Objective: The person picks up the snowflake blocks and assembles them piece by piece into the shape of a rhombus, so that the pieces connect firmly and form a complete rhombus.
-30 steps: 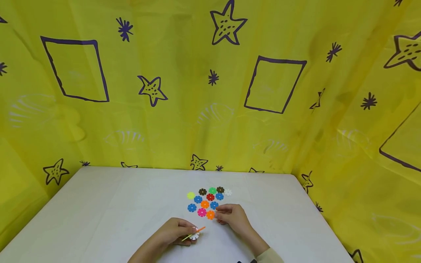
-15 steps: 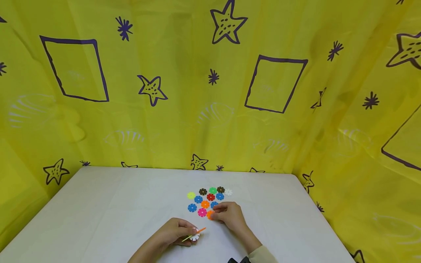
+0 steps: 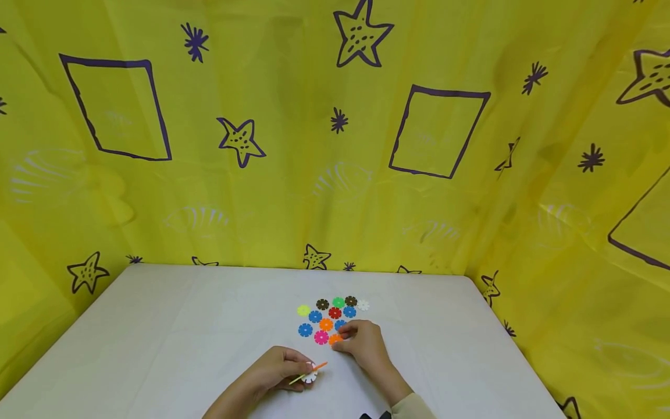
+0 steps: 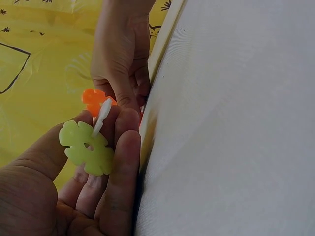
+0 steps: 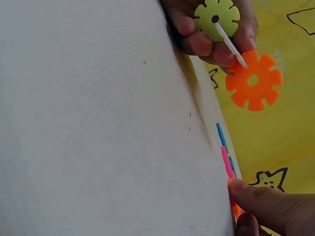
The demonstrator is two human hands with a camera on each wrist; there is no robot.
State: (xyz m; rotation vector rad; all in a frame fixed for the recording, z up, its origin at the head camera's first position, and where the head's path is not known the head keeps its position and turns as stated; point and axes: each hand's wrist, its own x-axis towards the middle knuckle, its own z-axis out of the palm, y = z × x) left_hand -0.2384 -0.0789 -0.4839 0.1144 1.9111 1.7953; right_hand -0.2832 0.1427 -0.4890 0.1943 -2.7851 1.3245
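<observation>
Left hand [image 3: 285, 366] curled round a white disc [image 3: 310, 377], right hand [image 3: 365, 342] low, thumb-and-finger pinch on an orange disc [image 3: 334, 338]

Looks like a curtained-off booth, though cannot be placed as home, lab or office. Shows yellow sheeting [image 3: 293, 87], wrinkled and hung at back and both sides, printed with dark starfish [image 3: 361, 36] and pale shells [image 3: 204, 218]. Contains a white-topped bench [image 3: 209, 320], set close to the sheeting.

My head camera faces forward and down; nearer wrist views, apparently tipped, share the yellow disc [image 4: 94, 157], centre-left and upper right.
</observation>
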